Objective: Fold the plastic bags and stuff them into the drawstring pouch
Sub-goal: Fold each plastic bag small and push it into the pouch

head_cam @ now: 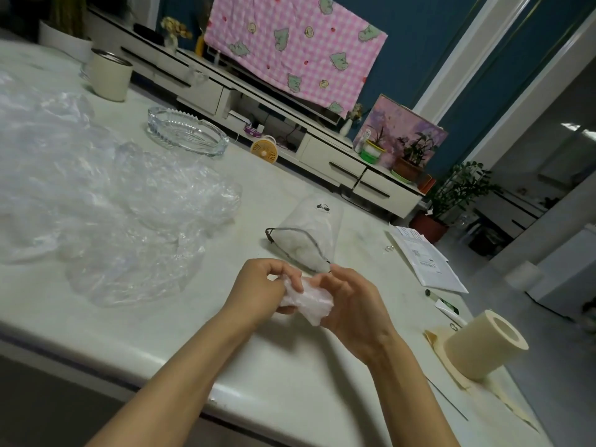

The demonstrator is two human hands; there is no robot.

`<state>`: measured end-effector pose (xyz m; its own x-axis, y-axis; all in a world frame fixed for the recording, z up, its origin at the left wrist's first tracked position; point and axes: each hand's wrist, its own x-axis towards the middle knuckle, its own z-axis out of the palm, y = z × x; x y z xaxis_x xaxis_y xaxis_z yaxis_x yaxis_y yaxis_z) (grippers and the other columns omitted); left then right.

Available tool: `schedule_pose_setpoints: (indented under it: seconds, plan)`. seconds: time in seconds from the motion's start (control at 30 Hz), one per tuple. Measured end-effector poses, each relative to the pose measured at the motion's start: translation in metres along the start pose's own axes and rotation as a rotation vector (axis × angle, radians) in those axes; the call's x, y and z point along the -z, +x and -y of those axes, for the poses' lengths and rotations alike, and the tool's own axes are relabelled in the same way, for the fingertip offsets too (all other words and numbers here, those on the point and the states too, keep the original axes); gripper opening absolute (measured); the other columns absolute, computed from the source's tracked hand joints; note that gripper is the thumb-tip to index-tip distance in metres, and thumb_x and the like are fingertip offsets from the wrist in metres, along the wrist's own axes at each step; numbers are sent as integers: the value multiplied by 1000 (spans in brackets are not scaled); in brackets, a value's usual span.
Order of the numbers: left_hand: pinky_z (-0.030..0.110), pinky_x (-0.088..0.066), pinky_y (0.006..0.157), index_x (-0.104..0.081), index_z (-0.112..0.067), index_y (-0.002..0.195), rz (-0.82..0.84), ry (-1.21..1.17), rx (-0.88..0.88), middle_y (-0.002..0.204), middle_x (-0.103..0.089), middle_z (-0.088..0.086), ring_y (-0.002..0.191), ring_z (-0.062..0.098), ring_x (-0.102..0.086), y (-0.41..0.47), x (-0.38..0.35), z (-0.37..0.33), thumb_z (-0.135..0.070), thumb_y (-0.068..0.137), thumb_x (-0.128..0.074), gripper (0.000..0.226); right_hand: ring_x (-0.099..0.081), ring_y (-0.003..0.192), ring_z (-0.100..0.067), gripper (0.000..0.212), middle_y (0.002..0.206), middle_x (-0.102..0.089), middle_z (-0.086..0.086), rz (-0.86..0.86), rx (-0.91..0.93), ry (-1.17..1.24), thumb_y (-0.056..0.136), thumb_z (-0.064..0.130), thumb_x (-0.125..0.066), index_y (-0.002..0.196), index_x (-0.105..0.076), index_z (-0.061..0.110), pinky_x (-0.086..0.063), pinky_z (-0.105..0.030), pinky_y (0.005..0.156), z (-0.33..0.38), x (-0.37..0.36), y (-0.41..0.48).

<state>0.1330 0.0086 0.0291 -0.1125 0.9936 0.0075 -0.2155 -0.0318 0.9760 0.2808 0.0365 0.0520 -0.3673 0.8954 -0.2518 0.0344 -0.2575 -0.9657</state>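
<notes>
Tabletop of pale marbled stone (290,375) carries everything here. Above its near edge, the left hand (259,285) and the right hand (353,306) meet around a small crumpled wad of whitish plastic bag (309,301). The left hand pinches the wad's left end with curled fingers. The right hand cups it from the right, fingers bent round it, so both hands grip the same bag. Whether the wad touches the surface cannot be told.

Just beyond the hands lies a translucent white drawstring pouch with a dark cord round its mouth (309,227). It rests on its side, mouth open toward the hands, with white crumpled material showing inside and a small black mark near its closed far end. The right hand's fingertips are right at the cord; contact is unclear.

A large loose heap of clear crinkled plastic bags (106,201) spreads over the left half, reaching the left edge. Beyond it, by the far edge, stands a clear ribbed oval glass dish (188,133), and toward the far left corner a cream cylindrical cup with a metal rim (109,77). Along the right edge lie white printed paper sheets (425,262), and nearer the near right corner a cream paper roll (483,345) lies on its side.
</notes>
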Motion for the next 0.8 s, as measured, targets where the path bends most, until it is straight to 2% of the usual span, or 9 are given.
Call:
schedule_pose_setpoints:
  seconds: [0.1,0.17,0.27,0.33,0.43,0.53,0.6,0.67,0.8]
  plan:
    - [13,-40,42,-59,-16,41,47,109,-45,82,-64,4,47,5,-54,2,-2,2,20,79,-41,55,-64,92,-33,29,106,-65,-17,113,-74,-93,79,21,-65,103,-59,6,-49,-36,72,-3,9,8]
    - [13,-38,46,-60,-23,36,58,172,-53,79,-68,8,49,2,-54,4,-4,5,18,73,-45,57,-67,82,-24,34,98,-68,-13,150,-113,-104,74,11,-68,106,-58,6,-54,-28,63,-2,13,8]
    - [15,-41,49,-65,-24,44,65,200,-15,71,-66,7,57,9,-54,7,-5,3,-12,62,-54,24,-66,74,-18,36,91,-68,-10,130,-74,-156,69,3,-66,104,-59,7,-52,-24,58,-3,16,12]
    - [14,-39,44,-66,-12,58,63,163,20,68,-61,7,54,11,-52,11,-4,2,-19,66,-57,14,-64,77,-21,38,94,-66,-12,57,-26,-208,66,3,-68,104,-61,7,-51,-27,62,-7,18,18]
    - [15,-40,47,-63,-8,65,-2,108,68,64,-58,3,50,8,-51,16,1,9,-11,83,-64,19,-62,83,-23,37,96,-66,-13,6,33,-243,68,7,-72,104,-62,5,-48,-32,70,-11,15,19]
    - [11,-42,56,-65,-20,69,-23,233,17,82,-64,1,67,7,-55,15,1,14,1,80,-60,24,-63,83,-19,33,95,-67,-10,17,56,-280,83,20,-68,109,-63,1,-49,-30,71,-12,12,14]
    - [8,-41,55,-66,-22,69,-51,220,-4,85,-65,0,70,6,-55,15,1,12,4,80,-55,30,-62,77,-16,22,89,-67,-7,9,52,-367,87,16,-64,105,-65,2,-48,-28,71,-10,13,12]
    - [11,-42,58,-68,-21,69,-80,177,-14,85,-65,-1,72,8,-57,15,1,8,4,81,-54,31,-59,71,-16,13,80,-66,-5,29,29,-438,85,8,-67,97,-66,2,-47,-25,69,-7,15,11]
    - [10,-45,58,-70,-18,72,-82,118,-2,80,-66,-3,74,10,-59,16,-2,8,5,83,-52,31,-60,76,-20,19,82,-67,-9,93,53,-428,70,9,-73,87,-66,4,-47,-27,75,-6,15,8]
